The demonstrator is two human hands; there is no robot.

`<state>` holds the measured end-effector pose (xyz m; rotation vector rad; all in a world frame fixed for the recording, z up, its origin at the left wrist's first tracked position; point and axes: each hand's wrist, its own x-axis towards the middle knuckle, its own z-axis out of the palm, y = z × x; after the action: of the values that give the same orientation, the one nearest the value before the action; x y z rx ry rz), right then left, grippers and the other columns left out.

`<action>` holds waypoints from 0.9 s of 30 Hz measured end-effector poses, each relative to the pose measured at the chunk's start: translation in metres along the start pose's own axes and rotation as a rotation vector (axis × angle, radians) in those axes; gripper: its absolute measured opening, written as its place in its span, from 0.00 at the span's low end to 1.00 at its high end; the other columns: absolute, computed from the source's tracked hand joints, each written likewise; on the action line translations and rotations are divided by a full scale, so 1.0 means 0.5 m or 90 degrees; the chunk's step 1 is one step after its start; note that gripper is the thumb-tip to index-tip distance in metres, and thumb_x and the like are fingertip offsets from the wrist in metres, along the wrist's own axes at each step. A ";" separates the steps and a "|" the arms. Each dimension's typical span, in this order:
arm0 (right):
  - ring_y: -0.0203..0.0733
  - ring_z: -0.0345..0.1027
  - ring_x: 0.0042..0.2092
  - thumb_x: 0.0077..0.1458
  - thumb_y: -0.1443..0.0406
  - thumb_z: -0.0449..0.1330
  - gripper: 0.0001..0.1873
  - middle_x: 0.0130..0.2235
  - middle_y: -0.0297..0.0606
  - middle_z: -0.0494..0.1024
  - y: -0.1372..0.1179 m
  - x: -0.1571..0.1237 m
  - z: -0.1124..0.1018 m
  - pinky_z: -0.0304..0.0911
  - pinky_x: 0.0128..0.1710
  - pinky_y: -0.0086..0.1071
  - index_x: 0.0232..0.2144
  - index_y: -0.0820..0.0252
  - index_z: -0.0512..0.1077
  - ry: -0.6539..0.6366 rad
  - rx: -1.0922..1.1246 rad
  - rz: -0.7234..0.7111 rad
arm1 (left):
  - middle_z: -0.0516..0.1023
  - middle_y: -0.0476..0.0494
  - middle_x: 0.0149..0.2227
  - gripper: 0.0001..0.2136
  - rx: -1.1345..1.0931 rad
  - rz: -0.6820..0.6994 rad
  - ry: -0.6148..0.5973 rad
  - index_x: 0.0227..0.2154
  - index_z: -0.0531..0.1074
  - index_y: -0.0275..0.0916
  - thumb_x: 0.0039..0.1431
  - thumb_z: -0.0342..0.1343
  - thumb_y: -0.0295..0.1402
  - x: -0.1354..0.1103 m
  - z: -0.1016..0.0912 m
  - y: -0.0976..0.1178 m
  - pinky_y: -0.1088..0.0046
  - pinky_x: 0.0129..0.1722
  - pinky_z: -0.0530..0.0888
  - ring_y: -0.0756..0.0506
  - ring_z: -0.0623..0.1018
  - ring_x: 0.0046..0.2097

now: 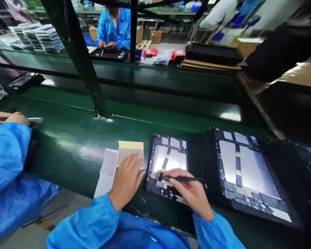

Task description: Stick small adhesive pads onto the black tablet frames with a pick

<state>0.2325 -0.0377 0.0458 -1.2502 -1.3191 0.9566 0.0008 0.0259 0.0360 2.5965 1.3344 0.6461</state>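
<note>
Head view: silvery, black-rimmed, tablet-shaped device [180, 160], right hand [193, 192] tight around black tool [188, 179], left hand [126, 180] outspread.

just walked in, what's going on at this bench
A person works over an open tablet-like device. The right hand holds a slim dark tool, its tip at the device's lower left; whether it touches is hard to tell. The left hand lies over a beige pad, beside a sheet of small dark marks. A second open device lies to the right. Another person sits across the bench.
</note>
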 end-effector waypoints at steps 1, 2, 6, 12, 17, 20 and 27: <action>0.46 0.79 0.42 0.61 0.61 0.64 0.05 0.38 0.42 0.82 -0.003 0.032 0.010 0.77 0.43 0.37 0.38 0.54 0.77 -0.021 -0.013 0.004 | 0.71 0.34 0.62 0.18 0.002 -0.002 -0.004 0.58 0.67 0.37 0.68 0.50 0.33 -0.005 0.018 0.007 0.54 0.60 0.71 0.37 0.71 0.63; 0.45 0.79 0.42 0.60 0.59 0.65 0.07 0.39 0.42 0.82 -0.003 0.069 0.021 0.77 0.44 0.38 0.39 0.54 0.77 -0.043 -0.022 0.005 | 0.71 0.33 0.62 0.19 0.007 -0.010 -0.003 0.59 0.66 0.36 0.68 0.49 0.32 -0.007 0.037 0.009 0.53 0.60 0.72 0.36 0.70 0.63; 0.43 0.78 0.38 0.55 0.53 0.67 0.15 0.37 0.39 0.81 0.030 0.210 0.060 0.75 0.42 0.38 0.36 0.56 0.73 -0.120 -0.034 -0.011 | 0.75 0.33 0.57 0.16 0.016 -0.032 0.029 0.55 0.69 0.35 0.69 0.47 0.29 -0.001 0.086 -0.016 0.51 0.59 0.73 0.36 0.73 0.61; 0.39 0.73 0.32 0.54 0.54 0.67 0.14 0.33 0.36 0.80 0.077 0.265 0.070 0.69 0.33 0.33 0.35 0.58 0.73 -0.157 -0.113 -0.002 | 0.76 0.33 0.54 0.13 -0.014 -0.045 0.057 0.51 0.70 0.37 0.66 0.49 0.27 -0.001 0.084 -0.037 0.54 0.56 0.76 0.37 0.76 0.57; 0.38 0.71 0.30 0.56 0.54 0.66 0.13 0.31 0.35 0.79 0.077 0.255 0.074 0.65 0.30 0.31 0.35 0.57 0.75 -0.172 -0.144 -0.016 | 0.72 0.33 0.60 0.16 -0.020 -0.055 0.054 0.54 0.69 0.37 0.65 0.50 0.26 -0.001 0.083 -0.034 0.54 0.58 0.74 0.37 0.73 0.60; 0.38 0.70 0.29 0.57 0.55 0.65 0.12 0.30 0.34 0.78 0.080 0.258 0.077 0.63 0.29 0.31 0.35 0.56 0.75 -0.175 -0.182 -0.028 | 0.73 0.33 0.60 0.15 -0.020 -0.050 0.052 0.54 0.69 0.36 0.65 0.49 0.27 -0.001 0.085 -0.036 0.53 0.58 0.74 0.37 0.73 0.60; 0.37 0.66 0.27 0.57 0.55 0.65 0.11 0.27 0.32 0.75 0.080 0.260 0.078 0.59 0.27 0.30 0.34 0.56 0.75 -0.182 -0.196 -0.021 | 0.73 0.34 0.60 0.18 -0.021 -0.062 0.039 0.56 0.69 0.36 0.65 0.49 0.27 0.004 0.081 -0.032 0.54 0.58 0.74 0.37 0.73 0.60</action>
<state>0.2106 0.0998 0.0208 -1.3510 -1.7579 0.9588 0.0076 0.0394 -0.0050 2.4869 1.4456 0.7301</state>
